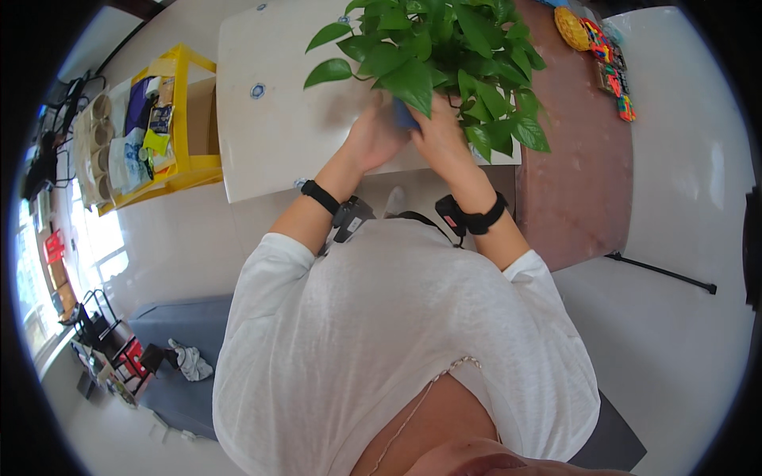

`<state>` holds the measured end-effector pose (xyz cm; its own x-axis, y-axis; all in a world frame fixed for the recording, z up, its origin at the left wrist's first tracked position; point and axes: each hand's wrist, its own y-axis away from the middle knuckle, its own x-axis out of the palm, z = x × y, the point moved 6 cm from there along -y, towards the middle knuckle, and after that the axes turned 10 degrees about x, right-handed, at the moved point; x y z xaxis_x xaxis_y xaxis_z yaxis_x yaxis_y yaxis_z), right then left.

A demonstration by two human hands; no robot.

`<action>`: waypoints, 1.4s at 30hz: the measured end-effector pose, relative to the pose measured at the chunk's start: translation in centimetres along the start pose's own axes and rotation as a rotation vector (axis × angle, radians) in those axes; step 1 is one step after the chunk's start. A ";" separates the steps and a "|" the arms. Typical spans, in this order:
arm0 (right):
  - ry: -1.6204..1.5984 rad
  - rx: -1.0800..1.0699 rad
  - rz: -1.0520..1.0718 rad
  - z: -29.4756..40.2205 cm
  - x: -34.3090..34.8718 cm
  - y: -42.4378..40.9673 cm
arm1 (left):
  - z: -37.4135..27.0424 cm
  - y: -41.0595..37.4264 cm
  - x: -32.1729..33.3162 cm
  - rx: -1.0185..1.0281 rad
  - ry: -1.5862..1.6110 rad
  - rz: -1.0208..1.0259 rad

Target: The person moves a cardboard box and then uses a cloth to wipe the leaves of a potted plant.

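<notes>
My left hand and my right hand are close together over the near part of a pale table, at the edge of a leafy green potted-type plant. Between them a small patch of a blue thing shows; its kind cannot be made out. The fingers of my right hand are closed against it. My left hand is cupped beside it and blurred, its fingertips partly unclear. Broad leaves hang over both hands and hide part of the fingers. The plant's base is hidden by its foliage.
A yellow-framed rack with packets and cardboard stands at the left. To the right is a reddish-brown tabletop with a yellow basket and colourful pieces at its far edge. A grey sofa is behind at left.
</notes>
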<state>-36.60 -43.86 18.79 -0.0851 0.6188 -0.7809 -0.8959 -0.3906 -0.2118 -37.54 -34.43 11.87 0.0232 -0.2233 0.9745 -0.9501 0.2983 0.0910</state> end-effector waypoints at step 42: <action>0.171 0.121 -0.087 -10.8 -7.4 8.1 | 10.3 -1.8 -5.6 0.045 -0.185 -0.346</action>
<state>-38.50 -58.96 16.52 0.0606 0.5178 -0.8533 -0.9432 -0.2501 -0.2188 -39.13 -43.22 4.10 0.2923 -0.4686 0.8336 -0.9087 0.1357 0.3949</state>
